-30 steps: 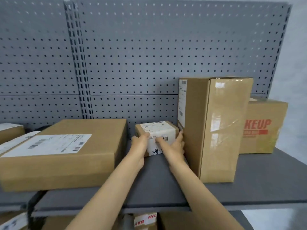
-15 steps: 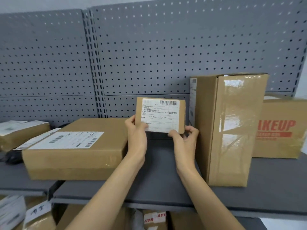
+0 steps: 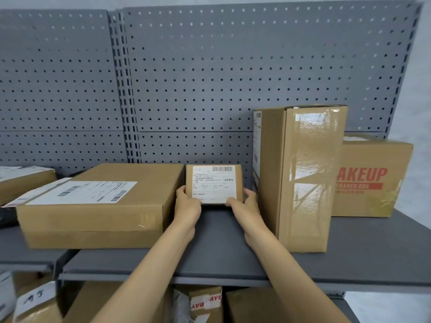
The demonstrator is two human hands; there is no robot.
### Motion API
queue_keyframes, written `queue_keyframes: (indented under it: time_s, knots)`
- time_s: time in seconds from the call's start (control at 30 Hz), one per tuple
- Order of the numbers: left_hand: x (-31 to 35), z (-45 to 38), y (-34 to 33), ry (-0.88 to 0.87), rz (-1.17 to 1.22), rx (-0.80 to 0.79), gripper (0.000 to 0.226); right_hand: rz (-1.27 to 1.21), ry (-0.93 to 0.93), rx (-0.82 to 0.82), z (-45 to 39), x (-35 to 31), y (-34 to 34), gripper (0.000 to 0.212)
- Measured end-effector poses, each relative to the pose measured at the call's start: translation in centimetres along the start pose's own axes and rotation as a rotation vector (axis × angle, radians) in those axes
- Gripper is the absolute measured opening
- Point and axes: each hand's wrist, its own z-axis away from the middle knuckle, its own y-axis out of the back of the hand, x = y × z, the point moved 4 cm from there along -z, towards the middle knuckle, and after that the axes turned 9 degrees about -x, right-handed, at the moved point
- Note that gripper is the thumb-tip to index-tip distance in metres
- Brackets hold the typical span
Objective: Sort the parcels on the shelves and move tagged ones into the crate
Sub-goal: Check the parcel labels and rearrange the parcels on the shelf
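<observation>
left hand: left hand [image 3: 186,203] grips the lower-left corner of the small brown cardboard parcel with a white shipping label [image 3: 214,184].
right hand: right hand [image 3: 243,203] grips its lower-right corner; thumb lies over the label's bottom edge.
parcel: stood upright, label facing the camera, at the back of the grey metal shelf [image 3: 349,250]; can't tell if its base touches the shelf or is lifted just off it.
slip risk: both grips are low on the corners, so the parcel could tip backward toward the grey perforated back panel [image 3: 210,78] if either loosens.
knock risk: tall brown cardboard box wrapped in clear tape [image 3: 303,178] stands just beside the right hand; a wide elbow swing on the way out could topple it.
left side: wide flat brown cardboard box with a white label [image 3: 98,206] sits close to the left hand, so the gap is narrow; pull straight back.
others: brown box with red MAKEUP print [image 3: 370,178] behind the tall one; more parcels on the lower shelf [image 3: 205,301].
crate: not in view; destination unknown from here.
</observation>
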Motion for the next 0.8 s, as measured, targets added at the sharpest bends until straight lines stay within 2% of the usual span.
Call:
queue_keyframes:
  time_s: [0.13,0.37,0.6,0.8]
  knots:
    - [0.3,-0.5,0.0,-0.005,-0.036,-0.024,0.048,0.023,0.001,-0.020,-0.3,-0.3,-0.2,0.065]
    - [0.4,-1.0,-0.1,-0.011,-0.003,-0.019,0.039,0.046,0.023,0.004,-1.0,-0.7,-0.4,0.059]
    - [0.4,-1.9,-0.5,0.019,0.050,0.021,0.051,0.031,0.024,0.003,-1.4,-0.8,-1.0,0.079]
    - [0.7,-1.9,-0.7,0.062,0.061,0.021,0.041,0.070,0.004,-0.048,-1.8,-0.5,-1.2,0.069]
